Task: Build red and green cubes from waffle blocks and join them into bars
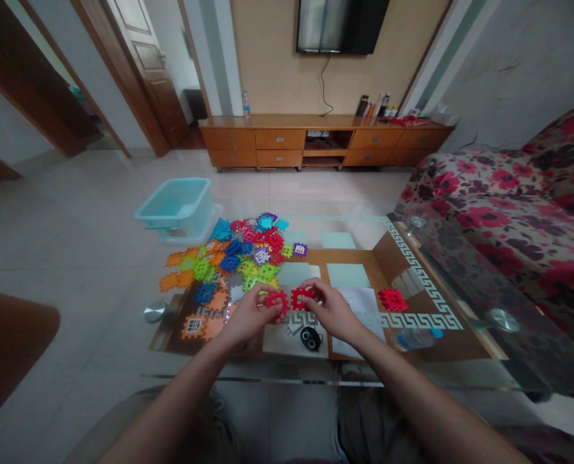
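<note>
Glass tabletop [422, 320]; red tile [283, 301] pinched in left grip [254, 312], second tile [294, 299] pinched in right grip [334, 310].

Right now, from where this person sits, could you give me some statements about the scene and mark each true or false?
1. The left hand's grip is on a red notched piece. True.
2. The right hand holds a blue piece. False: it holds a second red piece.
3. The two held pieces are locked together. False: a narrow gap shows between them.
4. A mixed-colour pile lies on the left part of the table. True.
5. The clear bottle at the right has a blue cap. True.
6. The sofa has a plain cover. False: it is flowered.
</note>
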Motion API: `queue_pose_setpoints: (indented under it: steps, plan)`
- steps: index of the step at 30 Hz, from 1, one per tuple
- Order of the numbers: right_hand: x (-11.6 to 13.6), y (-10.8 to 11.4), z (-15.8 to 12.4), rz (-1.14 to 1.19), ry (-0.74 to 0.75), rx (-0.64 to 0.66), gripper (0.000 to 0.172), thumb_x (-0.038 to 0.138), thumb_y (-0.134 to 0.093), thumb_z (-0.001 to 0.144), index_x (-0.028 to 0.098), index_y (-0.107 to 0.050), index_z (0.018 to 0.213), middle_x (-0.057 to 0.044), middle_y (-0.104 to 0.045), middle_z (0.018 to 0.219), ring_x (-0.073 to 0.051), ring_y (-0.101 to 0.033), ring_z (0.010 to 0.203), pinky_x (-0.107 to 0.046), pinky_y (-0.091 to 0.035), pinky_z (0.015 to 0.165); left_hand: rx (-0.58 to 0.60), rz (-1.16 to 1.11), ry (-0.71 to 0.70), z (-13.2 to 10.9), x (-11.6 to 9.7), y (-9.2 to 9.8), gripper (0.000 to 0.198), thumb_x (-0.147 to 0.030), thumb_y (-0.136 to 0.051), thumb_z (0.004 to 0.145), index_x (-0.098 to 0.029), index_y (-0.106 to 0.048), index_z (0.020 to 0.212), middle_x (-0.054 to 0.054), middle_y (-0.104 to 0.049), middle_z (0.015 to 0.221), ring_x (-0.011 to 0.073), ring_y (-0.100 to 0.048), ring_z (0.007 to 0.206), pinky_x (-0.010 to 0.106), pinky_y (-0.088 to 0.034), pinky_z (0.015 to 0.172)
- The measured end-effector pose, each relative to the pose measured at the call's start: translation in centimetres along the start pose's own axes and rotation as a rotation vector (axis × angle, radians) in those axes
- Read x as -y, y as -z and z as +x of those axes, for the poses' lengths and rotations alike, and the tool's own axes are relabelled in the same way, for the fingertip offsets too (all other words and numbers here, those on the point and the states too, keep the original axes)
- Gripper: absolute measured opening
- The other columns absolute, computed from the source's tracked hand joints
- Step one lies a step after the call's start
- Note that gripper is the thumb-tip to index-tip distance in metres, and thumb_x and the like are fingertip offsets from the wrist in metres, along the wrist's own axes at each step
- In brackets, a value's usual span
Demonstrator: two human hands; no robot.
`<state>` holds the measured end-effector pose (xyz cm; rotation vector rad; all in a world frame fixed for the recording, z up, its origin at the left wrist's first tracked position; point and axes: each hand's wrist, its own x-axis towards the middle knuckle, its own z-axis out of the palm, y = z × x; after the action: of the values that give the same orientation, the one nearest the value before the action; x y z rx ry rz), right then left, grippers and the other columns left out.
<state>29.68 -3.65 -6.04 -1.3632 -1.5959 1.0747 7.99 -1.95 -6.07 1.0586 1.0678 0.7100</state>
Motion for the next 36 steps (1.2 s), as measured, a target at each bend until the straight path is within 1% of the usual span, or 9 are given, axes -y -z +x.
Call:
queue_pose_setpoints:
  steps: [3,7,10,13,15,18,27,30,36]
  plan:
    - [0.4,-0.1,0.2,0.266,-0.122,-0.065,0.026,0.036,-0.066,0.086,0.021,-0.063,0.106,0.0,-0.065,0.082,-0.014,-0.057,0.065,-0.025,-0.048,0.056,-0.059,-0.222,0.051,0.3,-0.1,-0.4,0.029,-0.022,-0.074,0.081,-0.015,-0.062,0.106,0.007,-0.073,0.09,0.0168,-0.071,0.08,0.032,-0.057,0.081]
    - [1.0,-0.3,-0.2,0.39,-0.151,-0.041,0.033,0.041,-0.071,0.082,0.02,-0.069,0.107,-0.002,-0.069,0.092,-0.011,-0.058,0.066,-0.025,-0.051,0.059,-0.022,-0.409,0.125,0.3,-0.7,-0.6,0.02,-0.015,-0.066,0.086,-0.012,-0.068,0.106,0.014,-0.073,0.108,0.0202,-0.071,0.094,0.035,-0.058,0.087]
    - [1.1,-0.5,-0.4,0.401,-0.137,-0.027,0.036,0.041,-0.074,0.08,0.019,-0.07,0.108,-0.003,-0.071,0.093,-0.011,-0.06,0.066,-0.025,-0.052,0.061,0.068,-0.505,0.18,0.0,-1.1,-0.6,0.027,-0.01,-0.064,0.085,-0.012,-0.069,0.112,0.015,-0.073,0.112,0.0223,-0.071,0.098,0.038,-0.057,0.09]
    - [0.7,-0.7,-0.3,0.422,-0.134,-0.068,0.042,0.039,-0.078,0.076,0.021,-0.067,0.113,0.0,-0.067,0.085,-0.012,-0.062,0.068,-0.026,-0.052,0.063,0.228,-0.548,0.18,-0.3,-1.3,-0.5,0.032,-0.009,-0.064,0.086,-0.013,-0.069,0.117,0.015,-0.072,0.116,0.0237,-0.069,0.106,0.041,-0.052,0.099]
    - [0.4,-0.8,-0.2,0.399,-0.121,-0.102,0.04,0.038,-0.079,0.075,0.02,-0.067,0.109,0.001,-0.066,0.083,-0.013,-0.063,0.071,-0.027,-0.052,0.066,0.325,-0.552,0.157,-0.4,-1.3,-0.3,0.035,-0.012,-0.065,0.087,-0.014,-0.068,0.122,0.016,-0.069,0.123,0.0246,-0.066,0.112,0.044,-0.048,0.104]
    - [0.3,-0.7,-0.1,0.335,-0.087,-0.113,0.033,0.037,-0.078,0.077,0.019,-0.067,0.102,-0.002,-0.068,0.086,-0.015,-0.063,0.076,-0.029,-0.052,0.071,0.387,-0.547,0.125,-0.6,-1.5,-0.1,0.038,-0.016,-0.068,0.088,-0.015,-0.066,0.126,0.015,-0.064,0.132,0.0249,-0.063,0.117,0.043,-0.045,0.107]
    - [1.3,-0.5,-0.5,0.236,-0.009,-0.074,0.031,0.039,-0.073,0.083,0.021,-0.069,0.108,-0.004,-0.069,0.095,-0.017,-0.061,0.08,-0.03,-0.051,0.071,0.349,-0.483,0.035,-0.9,-1.6,-0.5,0.051,-0.026,-0.077,0.084,-0.02,-0.062,0.132,0.011,-0.07,0.112,0.0171,-0.065,0.097,0.03,-0.049,0.089]
    - [1.8,-0.6,-0.8,0.195,0.012,-0.072,0.029,0.039,-0.072,0.084,0.022,-0.069,0.107,-0.004,-0.067,0.094,-0.017,-0.061,0.08,-0.029,-0.05,0.068,0.339,-0.469,0.029,-0.9,-1.4,-0.6,0.049,-0.029,-0.08,0.08,-0.018,-0.065,0.125,0.011,-0.071,0.11,0.0171,-0.066,0.096,0.031,-0.048,0.092]
    - [2.4,-0.6,-1.1,0.085,0.101,-0.034,0.023,0.036,-0.068,0.089,0.025,-0.07,0.108,-0.003,-0.061,0.095,-0.015,-0.059,0.08,-0.026,-0.049,0.064,0.355,-0.463,0.052,-1.0,-1.7,-0.5,0.053,-0.027,-0.086,0.073,-0.017,-0.067,0.122,0.015,-0.068,0.125,0.0234,-0.066,0.11,0.038,-0.045,0.101]
